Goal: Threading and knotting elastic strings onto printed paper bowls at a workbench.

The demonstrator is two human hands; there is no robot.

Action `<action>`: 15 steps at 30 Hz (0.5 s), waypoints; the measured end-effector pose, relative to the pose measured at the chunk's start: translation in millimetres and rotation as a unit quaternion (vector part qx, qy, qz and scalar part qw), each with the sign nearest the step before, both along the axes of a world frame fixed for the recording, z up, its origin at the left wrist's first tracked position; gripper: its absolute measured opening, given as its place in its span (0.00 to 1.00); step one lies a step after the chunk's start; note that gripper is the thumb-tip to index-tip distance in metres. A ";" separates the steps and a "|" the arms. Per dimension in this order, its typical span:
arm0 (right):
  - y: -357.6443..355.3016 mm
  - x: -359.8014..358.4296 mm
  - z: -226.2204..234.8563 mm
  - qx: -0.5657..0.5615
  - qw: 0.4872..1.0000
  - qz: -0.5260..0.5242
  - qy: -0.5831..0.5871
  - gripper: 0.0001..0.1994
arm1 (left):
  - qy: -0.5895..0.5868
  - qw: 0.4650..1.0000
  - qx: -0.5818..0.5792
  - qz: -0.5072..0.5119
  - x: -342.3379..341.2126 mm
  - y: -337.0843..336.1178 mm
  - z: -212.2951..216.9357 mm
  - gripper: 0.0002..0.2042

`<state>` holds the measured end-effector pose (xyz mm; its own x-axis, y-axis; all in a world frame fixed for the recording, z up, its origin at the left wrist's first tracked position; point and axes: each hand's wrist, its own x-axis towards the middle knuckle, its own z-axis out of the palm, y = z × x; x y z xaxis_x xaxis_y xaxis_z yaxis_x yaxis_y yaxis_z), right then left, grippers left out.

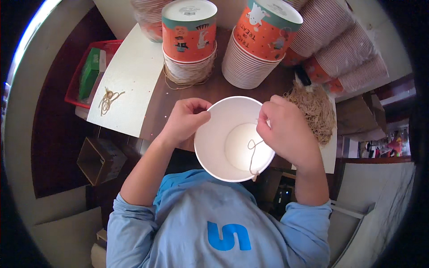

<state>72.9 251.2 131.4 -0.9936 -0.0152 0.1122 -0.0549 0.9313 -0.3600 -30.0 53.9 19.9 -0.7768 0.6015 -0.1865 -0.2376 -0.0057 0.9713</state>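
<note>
A white-lined paper bucket (219, 138) is held in front of my chest, its round mouth turned up toward me. My left hand (187, 118) pinches its rim at the upper left between thumb and fingers. At the right side of the rim, my right hand (283, 127) is closed in a pinch on a thin tan cord. That cord (253, 156) loops down inside the bucket and reaches the rim at the lower right, where a small knot or end shows. My right fingers hide the part of the rim behind them.
Two stacks of upside-down orange and green buckets, a left stack (190, 42) and a right stack (261, 40), stand on the table (154, 107). A heap of cords (315, 109) lies at right, a few cords (107, 99) at left. Wrapped bucket stacks (342, 58) fill the back right.
</note>
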 end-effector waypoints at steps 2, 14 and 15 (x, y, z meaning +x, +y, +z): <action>-3.5 2.7 -2.9 0.002 1.000 0.002 0.013 0.03 | 0.049 0.996 -0.068 0.010 1.5 2.1 1.7 0.07; -8.8 3.4 -34.1 -0.038 0.999 -0.016 0.034 0.04 | 0.147 0.962 -0.214 0.080 11.3 6.4 9.7 0.09; -7.3 1.1 -39.4 -0.038 0.998 -0.016 0.038 0.04 | 0.151 0.962 -0.214 0.080 11.8 6.4 8.2 0.09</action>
<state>74.0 243.9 92.0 -0.9820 0.0271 0.1868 -0.0561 0.9030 -0.4259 -18.2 60.3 28.2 -0.9108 0.3877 -0.1417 0.0257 0.3960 0.9179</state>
